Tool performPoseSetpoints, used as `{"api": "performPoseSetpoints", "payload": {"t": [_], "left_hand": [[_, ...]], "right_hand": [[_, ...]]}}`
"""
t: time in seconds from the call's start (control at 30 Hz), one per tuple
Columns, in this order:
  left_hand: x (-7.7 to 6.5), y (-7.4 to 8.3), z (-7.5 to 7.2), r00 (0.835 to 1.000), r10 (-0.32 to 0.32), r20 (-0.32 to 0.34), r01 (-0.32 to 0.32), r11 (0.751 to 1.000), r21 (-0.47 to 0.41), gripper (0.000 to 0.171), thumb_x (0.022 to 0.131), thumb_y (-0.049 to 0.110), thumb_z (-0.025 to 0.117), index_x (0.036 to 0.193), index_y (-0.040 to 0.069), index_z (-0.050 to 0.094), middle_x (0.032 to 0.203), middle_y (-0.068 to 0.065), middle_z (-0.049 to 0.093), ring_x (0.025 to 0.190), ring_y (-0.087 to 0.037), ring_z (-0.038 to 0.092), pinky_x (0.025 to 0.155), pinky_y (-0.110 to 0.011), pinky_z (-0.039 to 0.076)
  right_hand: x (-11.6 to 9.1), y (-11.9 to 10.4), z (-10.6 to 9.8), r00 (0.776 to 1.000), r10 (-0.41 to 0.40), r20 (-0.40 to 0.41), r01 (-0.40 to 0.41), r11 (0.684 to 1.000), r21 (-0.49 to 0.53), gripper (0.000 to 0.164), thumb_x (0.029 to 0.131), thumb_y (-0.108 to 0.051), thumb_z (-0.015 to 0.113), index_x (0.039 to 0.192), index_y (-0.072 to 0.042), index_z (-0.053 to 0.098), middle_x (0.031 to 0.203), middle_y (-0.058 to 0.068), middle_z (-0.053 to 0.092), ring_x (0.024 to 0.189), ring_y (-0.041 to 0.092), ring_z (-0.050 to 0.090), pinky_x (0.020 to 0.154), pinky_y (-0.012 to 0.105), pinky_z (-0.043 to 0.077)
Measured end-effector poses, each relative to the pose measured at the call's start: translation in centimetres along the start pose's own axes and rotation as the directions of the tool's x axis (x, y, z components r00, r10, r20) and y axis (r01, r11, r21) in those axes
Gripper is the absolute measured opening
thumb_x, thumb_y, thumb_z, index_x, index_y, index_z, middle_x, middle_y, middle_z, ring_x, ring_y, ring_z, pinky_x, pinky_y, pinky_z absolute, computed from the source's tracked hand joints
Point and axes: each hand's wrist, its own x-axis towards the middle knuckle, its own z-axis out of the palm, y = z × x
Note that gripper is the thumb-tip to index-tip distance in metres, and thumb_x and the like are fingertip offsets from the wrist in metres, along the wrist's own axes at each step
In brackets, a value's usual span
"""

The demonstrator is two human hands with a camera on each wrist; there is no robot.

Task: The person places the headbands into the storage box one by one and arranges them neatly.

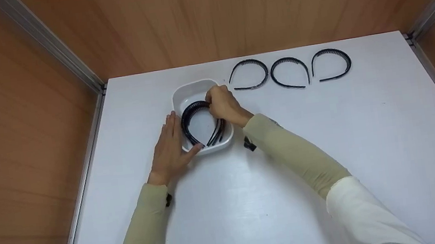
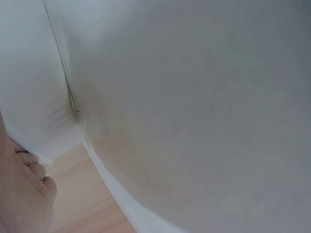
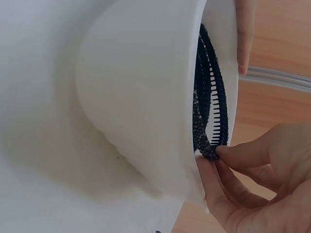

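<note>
White basin point(image 1: 215, 149) just left of centre in head view, black headbands point(image 1: 187, 126) bunched inside. Right hand point(image 1: 224, 103) at basin's upper right, fingers pinching dark glittery headband point(image 3: 210, 151). Left hand point(image 1: 169, 153) at basin's left side, fingers straight. Three other headbands point(image 1: 287, 60) in row on table point(image 1: 371, 139), upper right.

Wood-grain panels point(image 1: 249, 8), metal rails point(image 1: 53, 42).
</note>
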Motion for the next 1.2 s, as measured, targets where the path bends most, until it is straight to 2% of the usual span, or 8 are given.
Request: {"api": "performPoseSetpoints", "payload": {"t": [0.3, 0.57, 0.8, 0.93, 1.2], "left_hand": [[-0.1, 0.0, 0.0, 1.000, 0.003, 0.003, -0.003, 1.000, -0.010, 0.117, 0.096, 0.074, 0.060, 0.169, -0.004, 0.014, 0.180, -0.018, 0.007, 0.168, -0.031, 0.008, 0.137, -0.045, 0.014], [-0.1, 0.0, 0.0, 1.000, 0.023, -0.007, -0.023, 1.000, -0.015, 0.115, 0.097, 0.069, 0.063, 0.169, -0.005, 0.013, 0.179, -0.021, 0.008, 0.167, -0.035, 0.010, 0.136, -0.047, 0.015], [-0.1, 0.0, 0.0, 1.000, 0.016, -0.018, -0.016, 1.000, -0.007, 0.116, 0.096, 0.069, 0.066, 0.168, -0.005, 0.015, 0.179, -0.021, 0.010, 0.167, -0.035, 0.011, 0.136, -0.048, 0.016], [0.0, 0.0, 0.1, 1.000, 0.018, -0.020, -0.018, 1.000, -0.002, 0.115, 0.096, 0.069, 0.065, 0.168, -0.006, 0.016, 0.179, -0.022, 0.011, 0.167, -0.035, 0.011, 0.136, -0.048, 0.016], [-0.1, -0.2, 0.2, 1.000, -0.006, 0.017, 0.006, 1.000, 0.013, 0.116, 0.097, 0.073, 0.060, 0.170, -0.003, 0.011, 0.180, -0.019, 0.005, 0.168, -0.031, 0.006, 0.137, -0.044, 0.012]], "right_hand": [[0.1, 0.1, 0.2, 1.000, -0.014, -0.008, 0.014, 1.000, 0.000, 0.036, 0.089, 0.011, 0.059, 0.119, 0.005, 0.077, 0.114, 0.019, 0.077, 0.097, 0.025, 0.069, 0.089, 0.043, 0.064], [-0.1, 0.3, 0.2, 1.000, -0.023, -0.015, 0.023, 1.000, -0.004, 0.037, 0.089, 0.009, 0.060, 0.121, 0.005, 0.077, 0.116, 0.019, 0.076, 0.099, 0.027, 0.069, 0.091, 0.043, 0.063], [-0.5, 0.4, -0.7, 0.999, -0.038, -0.010, 0.038, 0.999, -0.005, 0.033, 0.096, 0.002, 0.062, 0.125, 0.006, 0.075, 0.117, 0.019, 0.075, 0.107, 0.028, 0.070, 0.092, 0.042, 0.063], [-0.7, 0.5, -1.5, 0.999, -0.046, -0.023, 0.046, 0.999, 0.012, 0.031, 0.095, 0.001, 0.065, 0.123, 0.008, 0.075, 0.115, 0.020, 0.074, 0.109, 0.030, 0.069, 0.093, 0.043, 0.061], [-1.3, 0.9, -2.6, 0.996, -0.074, -0.052, 0.076, 0.996, 0.036, 0.026, 0.096, -0.001, 0.067, 0.119, 0.008, 0.076, 0.111, 0.021, 0.075, 0.103, 0.029, 0.069, 0.091, 0.044, 0.061]]}}
